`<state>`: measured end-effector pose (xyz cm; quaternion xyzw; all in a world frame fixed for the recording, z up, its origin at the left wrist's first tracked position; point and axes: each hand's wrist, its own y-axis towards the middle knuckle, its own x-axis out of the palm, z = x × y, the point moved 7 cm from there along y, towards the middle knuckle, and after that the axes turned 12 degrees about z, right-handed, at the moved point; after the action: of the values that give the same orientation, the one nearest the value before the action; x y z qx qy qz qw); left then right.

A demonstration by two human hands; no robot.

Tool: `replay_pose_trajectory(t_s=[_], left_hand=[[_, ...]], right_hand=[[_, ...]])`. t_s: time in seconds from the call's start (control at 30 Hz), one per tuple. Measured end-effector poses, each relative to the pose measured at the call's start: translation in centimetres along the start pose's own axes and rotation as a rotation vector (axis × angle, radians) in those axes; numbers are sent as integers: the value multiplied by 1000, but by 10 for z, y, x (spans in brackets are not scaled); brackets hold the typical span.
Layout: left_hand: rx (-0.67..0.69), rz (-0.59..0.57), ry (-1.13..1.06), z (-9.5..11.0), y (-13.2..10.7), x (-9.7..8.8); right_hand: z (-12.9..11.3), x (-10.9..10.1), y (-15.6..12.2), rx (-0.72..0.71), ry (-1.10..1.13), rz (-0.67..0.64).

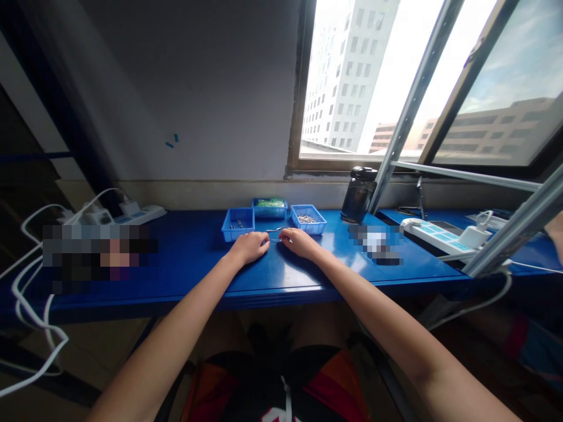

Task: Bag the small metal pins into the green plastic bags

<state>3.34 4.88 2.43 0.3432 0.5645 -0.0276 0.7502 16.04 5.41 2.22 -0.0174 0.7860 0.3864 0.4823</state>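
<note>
My left hand (250,248) rests on the blue table with its fingers curled together; what they hold, if anything, is too small to name. Just to its right, my right hand (299,242) is closed in a pinch at a thin, shiny piece (274,240) that shows in the gap between both hands. Another slender, metallic-looking item (276,230) lies just beyond the fingertips. Behind my left hand stands a blue bin (226,232) with a few small pieces inside. A second blue bin (320,228), holding many small metal pieces, is beyond my right hand.
A third blue bin (269,215) with green packets is at the back. A dark bottle (358,196) stands right of the bins, by a metal post (407,99). Power strips with white cables lie left (147,214) and right (440,235). Another person's arm shows far right.
</note>
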Motion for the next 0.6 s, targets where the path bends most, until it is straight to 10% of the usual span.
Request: replay_pose_trajectory(t_s=[0.6], left_hand=[[127,57,-65,10,0,-4]], right_hand=[[-18,-8,-2,-97,134,63]])
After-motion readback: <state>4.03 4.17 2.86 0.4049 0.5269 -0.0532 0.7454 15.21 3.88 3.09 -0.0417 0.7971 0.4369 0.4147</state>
